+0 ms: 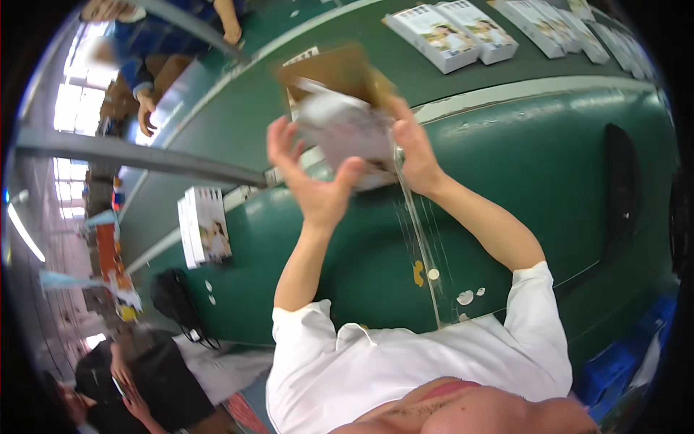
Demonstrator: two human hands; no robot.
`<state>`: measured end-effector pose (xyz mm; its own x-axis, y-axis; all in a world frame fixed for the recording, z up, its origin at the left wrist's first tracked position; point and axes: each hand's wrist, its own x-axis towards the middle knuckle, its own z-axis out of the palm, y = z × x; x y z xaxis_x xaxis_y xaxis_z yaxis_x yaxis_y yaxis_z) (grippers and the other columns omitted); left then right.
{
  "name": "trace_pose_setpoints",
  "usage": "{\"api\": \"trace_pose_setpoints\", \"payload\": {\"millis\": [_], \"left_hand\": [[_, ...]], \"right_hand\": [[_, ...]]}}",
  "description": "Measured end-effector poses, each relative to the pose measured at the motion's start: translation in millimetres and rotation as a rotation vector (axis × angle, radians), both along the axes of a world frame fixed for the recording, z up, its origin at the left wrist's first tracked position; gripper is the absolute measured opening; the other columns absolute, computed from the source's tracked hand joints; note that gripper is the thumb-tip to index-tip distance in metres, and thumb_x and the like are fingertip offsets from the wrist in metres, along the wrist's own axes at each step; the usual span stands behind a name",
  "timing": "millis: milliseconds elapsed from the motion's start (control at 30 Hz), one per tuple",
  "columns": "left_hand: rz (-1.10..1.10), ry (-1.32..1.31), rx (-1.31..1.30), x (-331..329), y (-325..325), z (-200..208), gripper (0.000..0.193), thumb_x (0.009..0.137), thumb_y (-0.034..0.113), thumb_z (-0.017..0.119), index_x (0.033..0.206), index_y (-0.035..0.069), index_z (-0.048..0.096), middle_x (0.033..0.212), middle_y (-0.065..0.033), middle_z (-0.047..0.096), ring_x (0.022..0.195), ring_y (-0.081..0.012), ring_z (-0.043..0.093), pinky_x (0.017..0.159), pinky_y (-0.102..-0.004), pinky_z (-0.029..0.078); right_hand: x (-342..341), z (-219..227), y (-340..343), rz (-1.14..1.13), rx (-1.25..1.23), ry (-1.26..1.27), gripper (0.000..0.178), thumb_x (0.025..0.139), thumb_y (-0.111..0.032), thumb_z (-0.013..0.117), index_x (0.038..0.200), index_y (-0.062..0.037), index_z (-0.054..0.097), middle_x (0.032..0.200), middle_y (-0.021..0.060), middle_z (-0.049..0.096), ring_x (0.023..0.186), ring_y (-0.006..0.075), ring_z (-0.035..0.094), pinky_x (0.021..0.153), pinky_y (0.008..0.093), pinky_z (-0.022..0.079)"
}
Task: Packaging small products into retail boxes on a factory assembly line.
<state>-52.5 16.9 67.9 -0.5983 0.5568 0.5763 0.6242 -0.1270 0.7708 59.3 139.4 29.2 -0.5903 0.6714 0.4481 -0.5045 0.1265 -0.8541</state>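
A small white carton [350,134], smeared by motion, is up over the far edge of the green worktable. Brown inner cardboard [329,69] shows at its far end; whether that is a raised flap or a separate piece I cannot make out. My right hand [419,152] grips the carton's right side, thumb toward me and fingers partly hidden behind it. At the near left corner is my left hand [314,184], open, with its fingers spread and its thumb close to or touching the carton.
Beyond the table runs a green conveyor belt [463,87] bearing white printed boxes [441,40]. More boxes [206,226] are stacked at the left. Black objects lie at the table's left and right [622,173]. A grey metal bar [144,153] crosses on the left. Other people [170,32] are nearby.
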Motion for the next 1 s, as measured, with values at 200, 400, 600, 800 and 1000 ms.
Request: {"api": "trace_pose_setpoints", "payload": {"millis": [200,400,600,800,1000], "left_hand": [[-0.373,-0.227,0.148,13.8,-17.5,-10.6,0.102,0.089,0.066,0.058,0.152,-0.003,0.016,0.148,-0.0163,0.034,0.137,-0.0246,0.035,0.114,-0.0380,0.026],[-0.428,-0.564,0.020,19.0,-23.1,9.7,0.062,0.102,0.042,0.043,0.145,-0.001,0.034,0.135,-0.0118,0.049,0.125,-0.0205,0.045,0.108,-0.0347,0.033],[-0.523,-0.640,-0.024,19.1,-39.7,18.1,0.051,0.090,0.009,0.053,0.139,0.001,0.041,0.124,-0.0077,0.055,0.111,-0.0148,0.051,0.101,-0.0322,0.040],[-0.217,0.530,0.327,-7.5,-35.5,0.1,0.036,0.081,0.019,0.080,0.103,0.006,0.054,0.102,-0.0132,0.060,0.108,-0.0323,0.059,0.103,-0.0539,0.043],[-0.324,0.322,0.361,3.5,-39.8,-20.2,0.040,0.079,0.031,0.083,0.098,0.006,0.058,0.103,-0.0128,0.060,0.105,-0.0322,0.063,0.094,-0.0489,0.052]], "right_hand": [[19.8,37.3,-37.8,0.105,-0.121,0.010,0.086,0.099,-0.068,0.025,0.145,0.0042,0.033,0.140,0.0147,0.047,0.129,0.0234,0.048,0.110,0.0355,0.035],[17.5,29.5,-37.1,0.095,-0.277,-0.039,0.048,0.095,-0.036,0.046,0.128,-0.0003,0.045,0.123,0.0117,0.054,0.115,0.0183,0.052,0.102,0.0332,0.037],[27.5,41.7,-37.9,0.144,-0.180,-0.031,0.040,0.084,-0.006,0.043,0.123,-0.0002,0.046,0.116,0.0089,0.056,0.107,0.0151,0.051,0.098,0.0315,0.039],[35.8,56.2,-20.4,0.095,0.626,0.096,0.042,0.067,0.009,0.049,0.105,-0.0019,0.064,0.109,0.0188,0.068,0.104,0.0316,0.065,0.090,0.0425,0.052],[37.1,67.9,-19.9,0.080,0.881,-0.061,0.028,0.071,-0.009,0.073,0.098,-0.0041,0.071,0.109,0.0117,0.072,0.107,0.0322,0.066,0.092,0.0404,0.053]]}}
